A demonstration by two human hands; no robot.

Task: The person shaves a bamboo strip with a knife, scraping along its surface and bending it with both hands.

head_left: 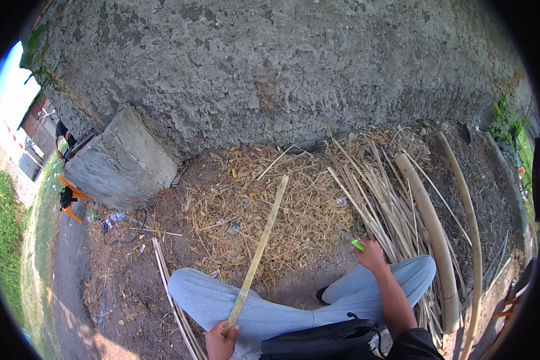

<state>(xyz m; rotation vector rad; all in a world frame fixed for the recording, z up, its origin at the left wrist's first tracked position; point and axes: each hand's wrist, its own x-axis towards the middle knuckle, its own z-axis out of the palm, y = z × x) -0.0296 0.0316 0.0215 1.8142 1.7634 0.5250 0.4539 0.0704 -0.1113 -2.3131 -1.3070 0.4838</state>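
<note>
green knife handle: partly hidden | black bag, black sleeve: cut off below

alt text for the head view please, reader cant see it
A person's left hand holds one end of a long bamboo strip while the right hand grips a green-handled knife. Loose shavings and a pile of thin strips lie before a rough grey wall.
</note>
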